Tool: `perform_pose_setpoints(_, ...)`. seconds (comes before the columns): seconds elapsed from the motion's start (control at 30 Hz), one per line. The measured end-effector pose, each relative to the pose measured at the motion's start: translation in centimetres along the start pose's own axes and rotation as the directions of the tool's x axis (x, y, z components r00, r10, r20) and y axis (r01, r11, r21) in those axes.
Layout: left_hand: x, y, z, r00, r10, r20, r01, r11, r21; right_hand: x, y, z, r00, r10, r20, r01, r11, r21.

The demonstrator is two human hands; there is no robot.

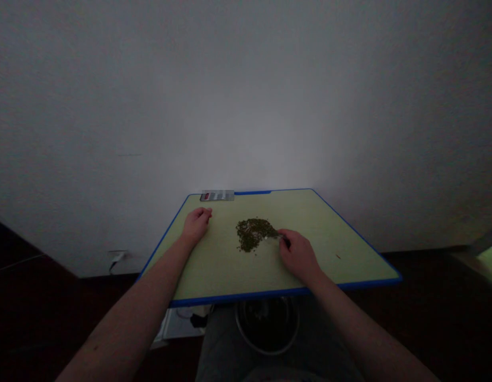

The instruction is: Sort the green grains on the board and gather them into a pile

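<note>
A heap of small dark green seeds or lentils [251,234] lies in the middle of a pale green board with a blue edge [230,270]. My right hand [298,256] pinches a thin silvery tool [273,235], perhaps tweezers, whose tip touches the right side of the heap. My left hand [196,225] rests on the board to the left of the heap, its fingers curled and holding nothing.
A blurred flat packet [217,196] sits at the board's far edge. A small red speck [338,257] lies on the right of the board. A round dark bowl [267,324] stands below the near edge. A white wall rises behind.
</note>
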State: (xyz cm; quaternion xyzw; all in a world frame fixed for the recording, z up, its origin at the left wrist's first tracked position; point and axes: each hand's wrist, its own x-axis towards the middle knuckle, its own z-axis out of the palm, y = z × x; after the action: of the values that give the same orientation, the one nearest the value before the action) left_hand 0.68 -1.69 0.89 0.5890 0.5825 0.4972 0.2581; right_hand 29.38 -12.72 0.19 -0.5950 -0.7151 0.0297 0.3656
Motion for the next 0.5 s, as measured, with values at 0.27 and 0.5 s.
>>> perform_pose_setpoints(0.27, 0.15, -0.35, -0.01, 1.0, 0.012, 0.005, -0.012, 1.0, 0.005, -0.16, -0.46, -0.15, 0.995, -0.048, 0.088, 0.044, 0.998, 0.052)
perform_pose_setpoints(0.5, 0.13, -0.36, 0.03, 1.0, -0.006, 0.004, 0.006, 1.0, -0.011, -0.14, -0.52, 0.08, 0.995, -0.057, 0.084, 0.054, 0.998, 0.039)
